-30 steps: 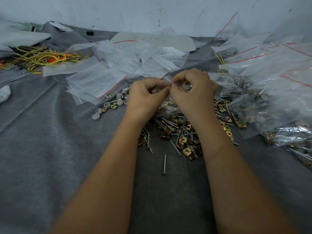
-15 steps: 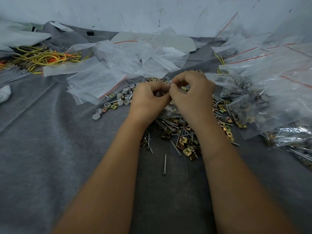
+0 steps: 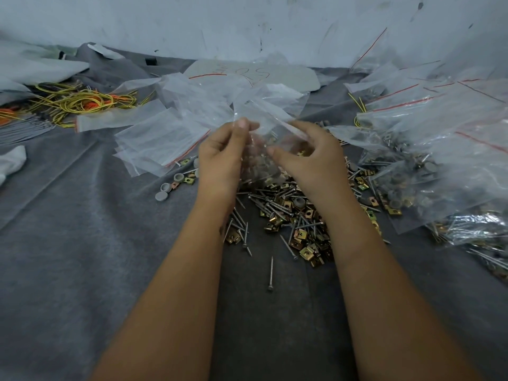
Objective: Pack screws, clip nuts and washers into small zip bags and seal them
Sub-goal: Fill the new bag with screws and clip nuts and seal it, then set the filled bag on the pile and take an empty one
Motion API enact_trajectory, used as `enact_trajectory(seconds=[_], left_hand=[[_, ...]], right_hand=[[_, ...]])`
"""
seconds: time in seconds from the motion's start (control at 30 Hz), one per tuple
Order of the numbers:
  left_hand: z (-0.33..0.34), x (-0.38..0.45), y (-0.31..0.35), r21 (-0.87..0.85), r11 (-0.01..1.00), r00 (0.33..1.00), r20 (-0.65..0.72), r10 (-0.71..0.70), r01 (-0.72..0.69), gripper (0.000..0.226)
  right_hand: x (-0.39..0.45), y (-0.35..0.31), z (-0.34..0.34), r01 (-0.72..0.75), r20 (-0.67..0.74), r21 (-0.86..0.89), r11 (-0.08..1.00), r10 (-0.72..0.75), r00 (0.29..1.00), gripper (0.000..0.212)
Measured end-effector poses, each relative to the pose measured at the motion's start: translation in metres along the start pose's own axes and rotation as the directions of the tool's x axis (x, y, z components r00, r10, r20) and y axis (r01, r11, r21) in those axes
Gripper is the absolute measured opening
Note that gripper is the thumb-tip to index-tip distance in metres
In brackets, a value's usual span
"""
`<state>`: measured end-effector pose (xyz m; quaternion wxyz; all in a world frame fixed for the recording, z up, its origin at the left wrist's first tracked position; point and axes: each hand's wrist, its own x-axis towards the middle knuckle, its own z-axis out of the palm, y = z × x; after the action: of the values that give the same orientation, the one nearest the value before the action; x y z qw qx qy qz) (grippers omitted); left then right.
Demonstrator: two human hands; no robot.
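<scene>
My left hand (image 3: 222, 158) and my right hand (image 3: 310, 158) hold a small clear zip bag (image 3: 261, 149) upright between them, above the pile of screws and brass clip nuts (image 3: 291, 215). The left thumb and fingers pinch the bag's top left corner; the right fingers curl round its right side. Some parts show dimly inside the bag. A few grey round washers (image 3: 165, 189) lie left of the pile. One loose screw (image 3: 271, 273) lies nearer to me on the grey cloth (image 3: 82, 257).
Empty zip bags (image 3: 159, 141) are stacked at the back left. Filled bags (image 3: 439, 166) are heaped on the right. Yellow and orange wires (image 3: 71, 103) lie at the far left. A wall (image 3: 247, 23) closes off the back.
My hands were pressed together, pinching along the bag's top; now they have drawn apart, and the bag hangs spread between them.
</scene>
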<state>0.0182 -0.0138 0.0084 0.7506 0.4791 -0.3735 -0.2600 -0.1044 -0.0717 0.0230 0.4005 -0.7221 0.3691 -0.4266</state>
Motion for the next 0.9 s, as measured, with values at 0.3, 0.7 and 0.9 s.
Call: enact_trajectory(seconds=[0.3, 0.7, 0.9], left_hand=[[0.001, 0.002, -0.003, 0.019, 0.995, 0.994, 0.055, -0.097, 0.096, 0.011], [0.104, -0.004, 0.028, 0.193, 0.981, 0.935, 0.343, -0.093, 0.027, 0.042], [0.122, -0.026, 0.015, 0.195, 0.979, 0.915, 0.379, -0.137, 0.065, 0.022]], right_hand=[[0.004, 0.008, -0.01, -0.115, 0.057, 0.305, 0.945, 0.103, 0.993, 0.02], [0.041, -0.019, -0.11, 0.095, -0.536, 0.612, 0.785, 0.324, 0.78, 0.013], [0.037, 0.01, -0.125, -0.164, -0.613, 0.566, 0.808, 0.545, 0.571, 0.058]])
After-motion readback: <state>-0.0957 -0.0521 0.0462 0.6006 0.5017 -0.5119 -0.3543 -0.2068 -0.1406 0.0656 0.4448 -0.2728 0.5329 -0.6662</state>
